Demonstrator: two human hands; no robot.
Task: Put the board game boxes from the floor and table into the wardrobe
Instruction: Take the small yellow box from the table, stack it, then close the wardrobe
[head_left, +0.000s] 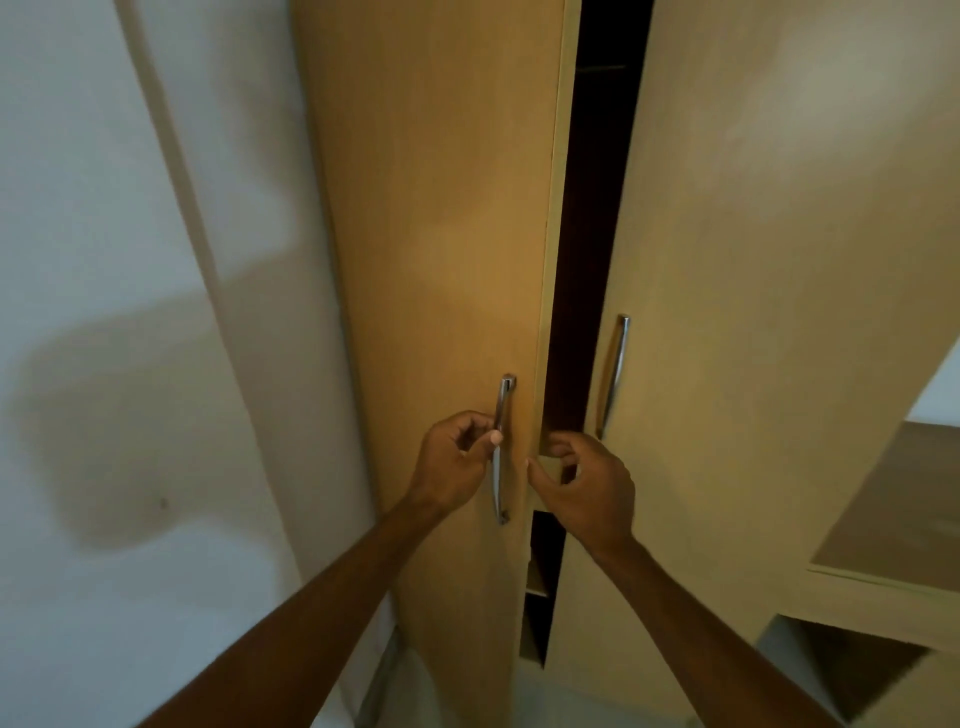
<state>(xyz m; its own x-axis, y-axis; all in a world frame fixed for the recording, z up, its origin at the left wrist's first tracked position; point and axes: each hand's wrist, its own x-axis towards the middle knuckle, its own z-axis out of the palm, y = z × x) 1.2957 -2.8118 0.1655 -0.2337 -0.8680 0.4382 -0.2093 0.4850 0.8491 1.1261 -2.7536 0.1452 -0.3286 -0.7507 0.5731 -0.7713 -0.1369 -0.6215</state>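
A tall wooden wardrobe fills the view. Its left door (441, 234) stands slightly ajar, with a dark gap (587, 260) between it and the right door (779, 260). My left hand (452, 460) grips the left door's metal handle (501, 452), thumb laid across it. My right hand (587, 483) curls its fingers round the free edge of the left door, just beside the gap. The right door's metal handle (613, 374) is untouched. Inside the gap, low down, a shelf edge (535, 582) shows. No board game boxes are in view.
A white wall (104, 260) with shadows lies left of the wardrobe. At the right a wooden desktop or shelf (898, 519) juts out, with an open cubby (852, 675) under it. A pale floor strip shows at the bottom.
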